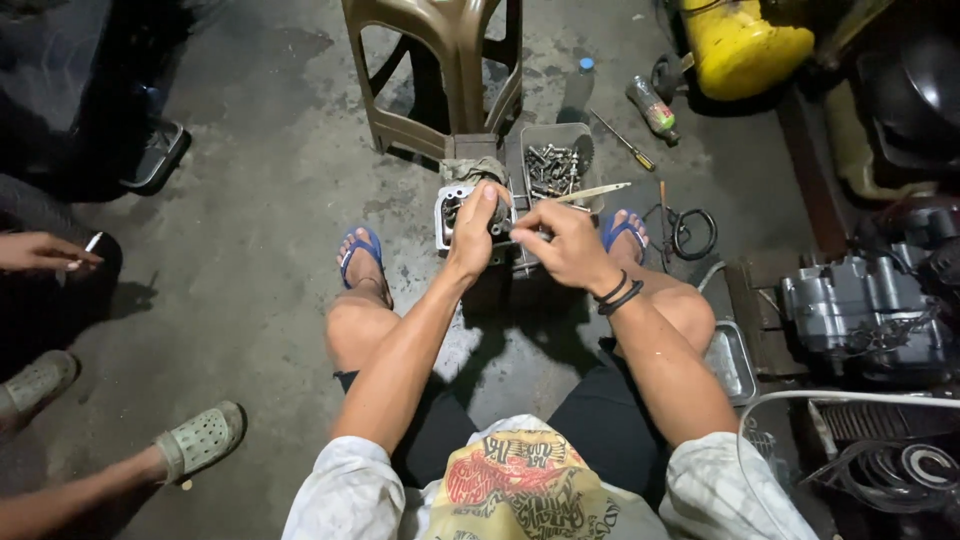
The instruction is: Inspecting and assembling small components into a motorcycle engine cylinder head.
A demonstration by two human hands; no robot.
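Observation:
I sit on the concrete floor with a grey metal engine part (447, 209) standing between my feet. My left hand (477, 228) is closed over the top of that part. My right hand (563, 243) is beside it, its fingers pinched on a thin tool (592, 192) that points away to the right. Black bands circle my right wrist. A rag (470, 167) lies just behind the part.
A grey tray of bolts (553, 166) and a brown plastic stool (440, 70) stand ahead. A screwdriver (622, 140), a bottle (651, 105) and a yellow tank (740, 45) lie far right. An engine block (860, 310) sits right. Another person's hand with a cigarette (45, 252) and sandalled feet (200, 440) are left.

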